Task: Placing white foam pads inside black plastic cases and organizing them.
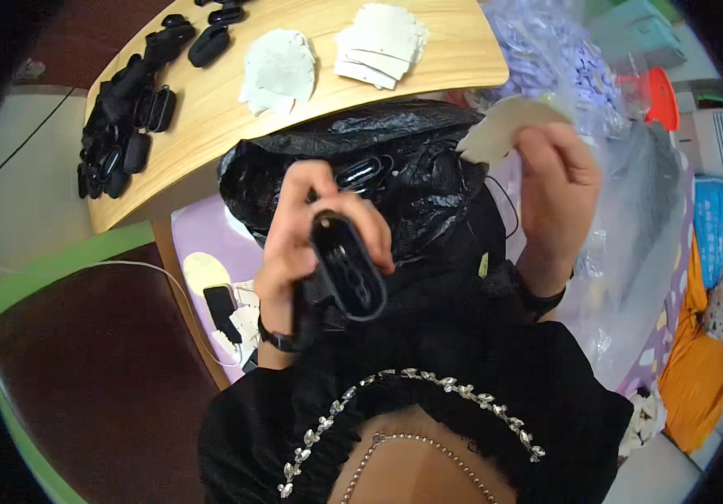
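Note:
My left hand [290, 239] is closed around a small black oblong case [349, 267], its glossy hollow facing up. Held up on the right, a thin cream-coloured piece of card or sheet [500, 130] is pinched between the thumb and fingers of my right hand [559, 176]. The two hands are well apart. Beyond them a black plastic bag [437, 202] lies open across my lap, with more glossy black cases [360, 174] inside it.
On the wooden table [210, 118] lie two stacks of pale pieces [279, 71] [382, 46] and a heap of black cases [118, 126]. A phone [223, 312] rests at lower left. Clear plastic bags hold lavender pieces [563, 63]. Orange fabric [697, 374] lies far right.

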The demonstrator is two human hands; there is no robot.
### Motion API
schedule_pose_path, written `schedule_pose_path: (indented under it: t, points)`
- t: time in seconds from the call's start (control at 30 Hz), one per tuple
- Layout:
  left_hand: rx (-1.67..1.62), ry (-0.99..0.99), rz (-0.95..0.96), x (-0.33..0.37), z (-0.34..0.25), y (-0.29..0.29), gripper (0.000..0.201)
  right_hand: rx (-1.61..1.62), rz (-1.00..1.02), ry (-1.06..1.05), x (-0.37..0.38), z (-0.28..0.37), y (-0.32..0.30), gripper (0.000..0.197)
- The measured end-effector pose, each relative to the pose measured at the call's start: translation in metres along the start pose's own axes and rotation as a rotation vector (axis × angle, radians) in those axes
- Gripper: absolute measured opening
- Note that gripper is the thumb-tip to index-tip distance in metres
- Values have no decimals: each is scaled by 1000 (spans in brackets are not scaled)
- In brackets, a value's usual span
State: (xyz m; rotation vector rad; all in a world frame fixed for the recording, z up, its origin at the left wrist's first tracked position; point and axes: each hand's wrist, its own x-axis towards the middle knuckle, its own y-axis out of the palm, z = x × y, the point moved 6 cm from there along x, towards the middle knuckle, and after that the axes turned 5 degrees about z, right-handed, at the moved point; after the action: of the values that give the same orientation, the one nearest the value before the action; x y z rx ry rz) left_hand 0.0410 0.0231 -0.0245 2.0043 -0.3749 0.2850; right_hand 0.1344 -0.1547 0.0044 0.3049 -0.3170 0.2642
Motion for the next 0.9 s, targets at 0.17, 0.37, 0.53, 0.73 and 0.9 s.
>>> schedule_pose_path:
  t: [0.17,0.37,0.53,0.73,0.9]
  points:
    - [-388,-108,6,18,4,10,29,-729,413,-811,-7,62,68,17]
    - [44,-50,-47,14,-12,8,25,-864,866,-965,-36,48,96,24]
    - [381,-45,-133,11,-20,2,23,-1003,957,-897,-44,47,108,22]
    - [54,41,-191,6,-8,-11,26,-1114,963,-871,-53,35,114,23]
    - [-361,-194,-280,6,5,-34,28,-1098,973,-745,-54,23,115,24]
